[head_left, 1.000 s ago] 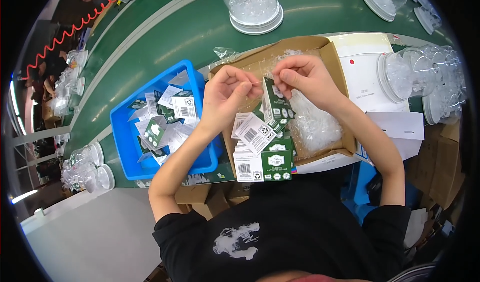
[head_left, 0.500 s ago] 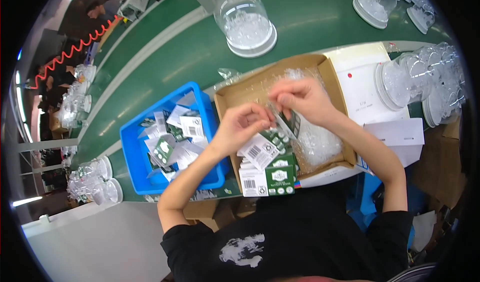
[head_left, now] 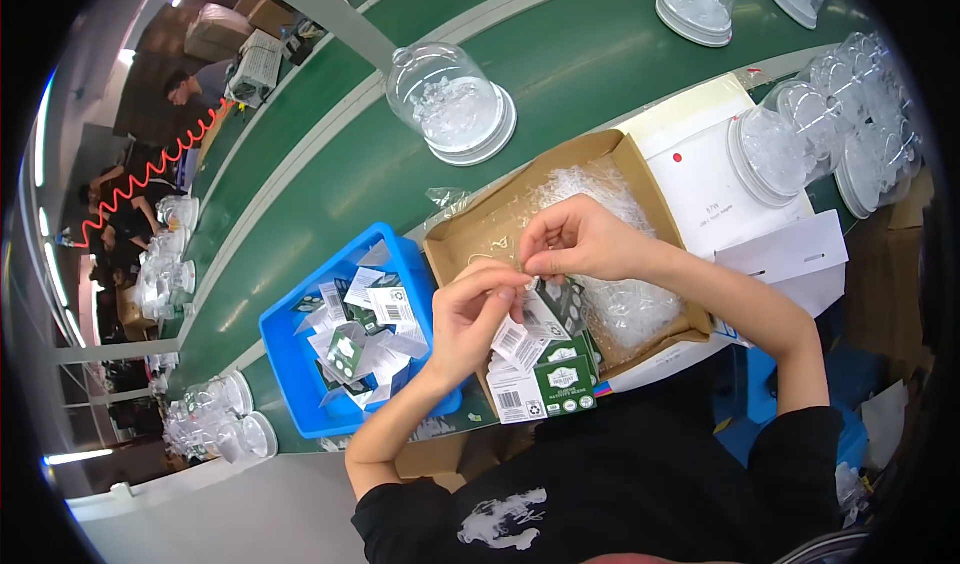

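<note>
Over the front left of a cardboard box, my left hand and my right hand meet at the fingertips. Between them a green-and-white folded card tag hangs by its upper corner. My left thumb and fingers pinch that corner. The right thumb and forefinger press together just above it, on something too small to make out. Under my hands lies a stack of similar card tags, white with barcodes and green. Behind my right wrist, a heap of clear plastic strands fills the right part of the cardboard box.
Left of the box stands a blue bin of loose card tags. A clear dome with a white base is on the green bench. More domes cluster at the right. A white carton lies beside the box.
My fingertips have come together at the card's corner; before, the right hand was held higher and farther off. The whole view has shifted slightly, so the bench sits lower in it.
</note>
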Demonstrator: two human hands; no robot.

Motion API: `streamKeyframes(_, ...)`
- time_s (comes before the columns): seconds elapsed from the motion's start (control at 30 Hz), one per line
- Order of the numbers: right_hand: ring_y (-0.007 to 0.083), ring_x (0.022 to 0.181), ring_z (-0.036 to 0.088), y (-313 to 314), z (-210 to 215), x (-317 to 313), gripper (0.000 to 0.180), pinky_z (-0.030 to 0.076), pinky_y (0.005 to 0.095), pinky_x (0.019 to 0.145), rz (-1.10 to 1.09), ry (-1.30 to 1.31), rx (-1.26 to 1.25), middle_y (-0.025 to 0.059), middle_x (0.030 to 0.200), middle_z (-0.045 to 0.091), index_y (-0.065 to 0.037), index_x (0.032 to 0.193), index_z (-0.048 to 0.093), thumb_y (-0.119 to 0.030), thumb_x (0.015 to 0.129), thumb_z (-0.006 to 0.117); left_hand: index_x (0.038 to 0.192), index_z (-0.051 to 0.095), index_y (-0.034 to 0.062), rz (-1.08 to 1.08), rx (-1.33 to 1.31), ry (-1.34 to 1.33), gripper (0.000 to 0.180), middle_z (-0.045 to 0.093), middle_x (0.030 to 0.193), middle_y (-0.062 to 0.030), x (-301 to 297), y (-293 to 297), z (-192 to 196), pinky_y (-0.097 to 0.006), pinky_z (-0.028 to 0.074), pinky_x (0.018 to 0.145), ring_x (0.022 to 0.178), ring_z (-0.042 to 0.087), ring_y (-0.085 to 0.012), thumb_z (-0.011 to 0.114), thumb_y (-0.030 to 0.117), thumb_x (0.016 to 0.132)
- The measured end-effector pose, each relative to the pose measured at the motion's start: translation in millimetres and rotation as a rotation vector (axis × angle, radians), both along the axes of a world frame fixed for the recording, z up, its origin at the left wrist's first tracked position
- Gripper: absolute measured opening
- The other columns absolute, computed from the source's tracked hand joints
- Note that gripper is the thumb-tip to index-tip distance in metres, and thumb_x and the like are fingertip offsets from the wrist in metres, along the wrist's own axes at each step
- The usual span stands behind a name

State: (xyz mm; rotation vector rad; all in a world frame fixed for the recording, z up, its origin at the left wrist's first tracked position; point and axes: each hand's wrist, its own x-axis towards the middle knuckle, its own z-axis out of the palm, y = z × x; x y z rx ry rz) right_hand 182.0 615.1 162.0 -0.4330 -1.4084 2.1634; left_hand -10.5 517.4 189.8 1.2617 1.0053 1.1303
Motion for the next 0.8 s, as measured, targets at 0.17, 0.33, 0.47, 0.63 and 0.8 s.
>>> streamKeyframes(0.17, 0.0081, 0.071, 0.063, -2, 7, -1, 0.021, 0.051, 0.0211, 0.061, -0.046, -0.021, -0.021, 0.0051, 0.085, 0.069, 0.000, 0.105, 0.062, -0.004, 0.086, 0.069, 0.117, 0.047, -0.0005, 0.083, -0.080, -0.120, 0.027, 0.061, 0.089, -0.0074, 1, 6, -4, -0.023, 0.047, 0.066, 0.074, 0.057, -0.0108, 0.056, -0.002, 0.092)
streamKeyframes(0.33, 0.0078, 0.072, 0.062, 0, 1, -4, 0.011, 0.051, 0.0209, 0.061, -0.075, -0.070, 0.042, 0.0051, 0.085, 0.068, 0.000, 0.097, 0.066, -0.004, 0.087, 0.067, 0.108, 0.058, -0.0030, 0.084, -0.069, -0.041, 0.017, 0.065, 0.094, -0.0074, -6, 11, -14, -0.021, 0.048, 0.065, 0.076, 0.058, -0.0083, 0.059, -0.001, 0.091)
streamKeyframes(0.47, 0.0073, 0.072, 0.062, -2, -2, -6, 0.012, 0.050, 0.0206, 0.061, -0.102, -0.086, 0.085, 0.0041, 0.085, 0.068, 0.001, 0.098, 0.068, -0.006, 0.088, 0.065, 0.105, 0.063, -0.0032, 0.095, -0.023, -0.010, 0.015, 0.066, 0.097, -0.0065, -5, 8, -19, -0.022, 0.048, 0.066, 0.079, 0.059, -0.0085, 0.059, -0.001, 0.091)
streamKeyframes(0.63, 0.0070, 0.072, 0.062, -4, 5, -2, 0.012, 0.050, 0.0201, 0.062, -0.140, -0.134, 0.120, 0.0039, 0.085, 0.068, 0.000, 0.099, 0.068, -0.006, 0.088, 0.065, 0.110, 0.055, -0.0018, 0.106, -0.031, -0.030, 0.020, 0.064, 0.097, -0.0068, -3, 11, -19, -0.022, 0.049, 0.070, 0.082, 0.059, -0.0091, 0.060, -0.001, 0.091)
streamKeyframes(0.8, 0.0080, 0.075, 0.063, -3, -1, -5, 0.012, 0.051, 0.0201, 0.066, -0.117, -0.090, 0.167, 0.0044, 0.086, 0.068, 0.001, 0.097, 0.068, -0.005, 0.087, 0.065, 0.115, 0.044, 0.0013, 0.110, -0.055, -0.086, 0.031, 0.062, 0.096, -0.0075, -5, 15, -19, -0.023, 0.049, 0.074, 0.087, 0.060, -0.0101, 0.061, -0.003, 0.090)
